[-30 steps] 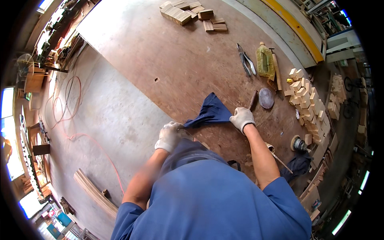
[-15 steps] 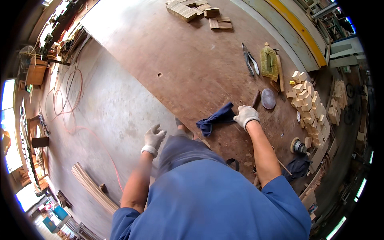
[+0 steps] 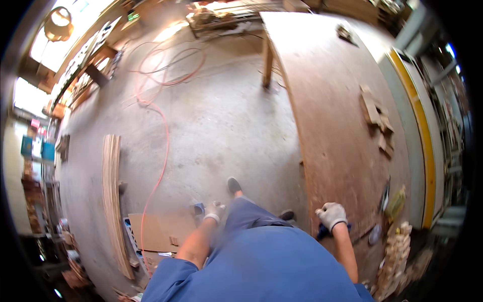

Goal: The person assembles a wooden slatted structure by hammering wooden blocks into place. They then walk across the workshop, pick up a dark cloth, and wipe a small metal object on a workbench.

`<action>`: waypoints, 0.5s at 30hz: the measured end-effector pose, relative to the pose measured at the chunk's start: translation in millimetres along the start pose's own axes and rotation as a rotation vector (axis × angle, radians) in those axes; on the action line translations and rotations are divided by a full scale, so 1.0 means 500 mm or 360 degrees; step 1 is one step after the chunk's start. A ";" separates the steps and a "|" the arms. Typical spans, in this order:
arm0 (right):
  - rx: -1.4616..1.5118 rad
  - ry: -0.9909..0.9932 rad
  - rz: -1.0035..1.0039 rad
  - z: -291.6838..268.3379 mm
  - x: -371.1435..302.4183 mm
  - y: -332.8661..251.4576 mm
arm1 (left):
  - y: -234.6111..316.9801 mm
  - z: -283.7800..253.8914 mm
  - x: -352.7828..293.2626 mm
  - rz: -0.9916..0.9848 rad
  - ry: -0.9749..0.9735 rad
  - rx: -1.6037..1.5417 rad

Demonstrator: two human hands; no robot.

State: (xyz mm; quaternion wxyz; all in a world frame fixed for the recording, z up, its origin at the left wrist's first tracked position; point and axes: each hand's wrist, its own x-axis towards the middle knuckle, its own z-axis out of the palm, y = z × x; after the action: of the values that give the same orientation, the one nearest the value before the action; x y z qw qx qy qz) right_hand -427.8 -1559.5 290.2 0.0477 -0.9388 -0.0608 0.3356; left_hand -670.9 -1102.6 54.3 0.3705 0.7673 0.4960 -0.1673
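My left hand (image 3: 215, 210), in a pale work glove, hangs low beside my left thigh, over the floor. Its fingers are loosely bent and apart, with nothing seen in them. A small blue object (image 3: 198, 208) shows just left of it. Gloved too, my right hand (image 3: 332, 215) is over the left edge of the brown wooden table (image 3: 332, 151), fingers curled in. A dark blue cloth (image 3: 326, 232) shows beneath that hand and wrist. Whether the fingers grip it is hidden.
Pliers (image 3: 385, 195), a yellowish bottle (image 3: 396, 204), a roundish pale disc (image 3: 375, 234) and stacked wood blocks (image 3: 395, 256) are to the right. More wood pieces (image 3: 375, 113) lie farther along the table. A red hose (image 3: 166, 146), long wood strips (image 3: 111, 201) and cardboard (image 3: 163, 229) are on the left.
The view has swung left, so the table now stands on my right and more floor shows. My right hand is now above the cloth, fingers curled; earlier it was at the cloth's right end.
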 end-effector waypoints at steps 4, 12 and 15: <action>-0.0248 -0.0263 -0.0245 -0.007 0.109 -0.285 | -0.041 -0.078 0.070 -0.0138 0.0052 -0.0095; -0.0245 -0.0185 -0.0464 -0.032 0.350 -0.608 | -0.149 -0.354 0.244 0.0088 -0.0017 -0.0394; 0.0428 -0.0556 0.0090 -0.033 0.439 -0.622 | -0.151 -0.422 0.284 -0.0394 0.0065 -0.0918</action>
State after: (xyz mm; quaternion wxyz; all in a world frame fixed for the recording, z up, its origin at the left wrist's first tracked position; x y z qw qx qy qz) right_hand -274.3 -1220.7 206.5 0.1518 -0.8529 0.0036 0.4995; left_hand -696.6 -839.4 76.5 0.5395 0.5675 0.6200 -0.0482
